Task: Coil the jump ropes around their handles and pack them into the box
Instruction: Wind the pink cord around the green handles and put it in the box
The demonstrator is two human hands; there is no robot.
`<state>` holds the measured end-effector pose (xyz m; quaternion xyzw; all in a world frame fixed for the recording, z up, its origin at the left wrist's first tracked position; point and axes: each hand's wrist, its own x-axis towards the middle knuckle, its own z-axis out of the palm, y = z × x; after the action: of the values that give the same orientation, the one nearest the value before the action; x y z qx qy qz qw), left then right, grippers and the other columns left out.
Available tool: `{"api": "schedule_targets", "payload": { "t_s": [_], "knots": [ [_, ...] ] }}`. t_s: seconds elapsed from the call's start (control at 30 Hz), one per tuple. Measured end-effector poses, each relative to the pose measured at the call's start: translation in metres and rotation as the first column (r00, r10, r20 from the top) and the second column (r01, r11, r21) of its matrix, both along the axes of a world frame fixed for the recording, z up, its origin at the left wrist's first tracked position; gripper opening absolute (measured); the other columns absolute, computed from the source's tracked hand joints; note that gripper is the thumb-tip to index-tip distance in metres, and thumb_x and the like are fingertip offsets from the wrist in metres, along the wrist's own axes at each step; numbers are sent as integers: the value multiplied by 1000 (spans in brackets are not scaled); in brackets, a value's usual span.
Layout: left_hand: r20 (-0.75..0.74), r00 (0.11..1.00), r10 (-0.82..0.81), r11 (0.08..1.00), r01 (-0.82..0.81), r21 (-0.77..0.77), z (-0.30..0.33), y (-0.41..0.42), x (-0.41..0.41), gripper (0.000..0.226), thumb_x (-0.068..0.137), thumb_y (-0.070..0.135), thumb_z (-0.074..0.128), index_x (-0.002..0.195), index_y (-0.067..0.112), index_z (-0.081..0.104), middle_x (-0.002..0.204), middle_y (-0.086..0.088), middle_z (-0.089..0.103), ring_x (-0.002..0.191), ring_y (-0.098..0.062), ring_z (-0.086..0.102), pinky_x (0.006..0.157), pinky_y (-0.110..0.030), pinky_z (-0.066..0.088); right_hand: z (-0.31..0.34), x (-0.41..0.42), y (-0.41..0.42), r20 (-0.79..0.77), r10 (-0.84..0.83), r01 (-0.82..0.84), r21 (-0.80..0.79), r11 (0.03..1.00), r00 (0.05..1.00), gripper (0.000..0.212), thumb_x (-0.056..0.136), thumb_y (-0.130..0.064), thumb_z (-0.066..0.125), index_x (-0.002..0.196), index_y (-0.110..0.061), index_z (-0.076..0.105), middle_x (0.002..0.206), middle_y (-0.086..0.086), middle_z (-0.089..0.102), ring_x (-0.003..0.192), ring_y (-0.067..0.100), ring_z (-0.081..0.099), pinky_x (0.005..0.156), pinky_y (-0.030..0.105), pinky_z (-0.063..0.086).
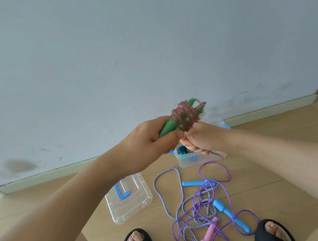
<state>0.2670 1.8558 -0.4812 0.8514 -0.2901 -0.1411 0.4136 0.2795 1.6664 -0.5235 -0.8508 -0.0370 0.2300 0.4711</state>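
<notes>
— Head view: what step is this?
— Coiling. The left hand (152, 139) grips the green handles (167, 128) in mid-air above the box (200, 158); the right hand (199, 139) pinches the reddish rope (184, 116).
— Next?
— Probably tucking the tail, then lowering the bundle into the box.

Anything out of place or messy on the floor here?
Yes: the purple rope and the striped rope lie tangled together between the feet, their blue handles and pink handle scattered through the knot.
</notes>
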Motion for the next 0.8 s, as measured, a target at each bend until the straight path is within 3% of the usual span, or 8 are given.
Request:
{"api": "schedule_targets", "payload": {
  "t_s": [0.07,0.13,0.23,0.37,0.43,0.6,0.8],
  "knots": [
    [10,996,87,995,-87,53,-5,4,9,25,97,34,56,90,10,61,70,6,61,63,-10,54,70,-40,51,-2,-1,4,38,-30,31,-28,999,999,50,102,-32,35,54,-19,27,45,-7,22,38,11,17,41,21,18],
    [8,984,178,979,-178,102,-11,10,22,24,98,31,55,88,10,61,70,6,61,61,-10,54,69,-37,51,1,-7,3,122,-35,44,-71,996,992,52,104,-37,35,56,-17,30,44,-7,25,39,11,21,45,22,23],
    [70,964,257,930,-266,253,-18,23,38,26,98,33,52,83,13,60,73,3,63,68,-15,57,71,-36,51,6,-24,3,261,74,-8,-248,969,962,53,104,-43,34,59,-15,34,51,0,32,47,15,26,50,27,24],
    [61,994,87,841,-106,530,-27,22,35,27,101,37,48,83,19,54,77,8,60,72,-11,57,67,-27,46,24,-31,13,480,167,12,-349,937,861,53,102,-42,41,58,-14,30,51,0,32,49,17,27,49,33,23],
    [91,996,17,801,-68,595,-31,15,33,29,102,39,44,88,15,51,83,1,60,77,-17,57,71,-32,47,31,-25,13,549,168,34,-339,940,819,54,100,-41,45,57,-13,30,48,-1,30,48,15,26,49,33,22],
    [189,968,-165,698,-20,716,-29,4,19,24,103,33,43,91,13,35,75,2,39,73,-25,47,65,-32,34,38,-8,0,593,146,40,-288,957,792,56,95,-44,55,56,-14,29,49,-2,25,50,14,22,51,32,22],
    [267,888,-375,686,72,724,-25,-13,-7,22,105,38,40,100,16,40,89,0,47,74,-22,43,65,-29,30,34,9,-1,503,243,-65,-346,936,830,60,90,-52,60,54,-14,30,48,-5,25,50,13,23,54,31,23]
  ]
}}
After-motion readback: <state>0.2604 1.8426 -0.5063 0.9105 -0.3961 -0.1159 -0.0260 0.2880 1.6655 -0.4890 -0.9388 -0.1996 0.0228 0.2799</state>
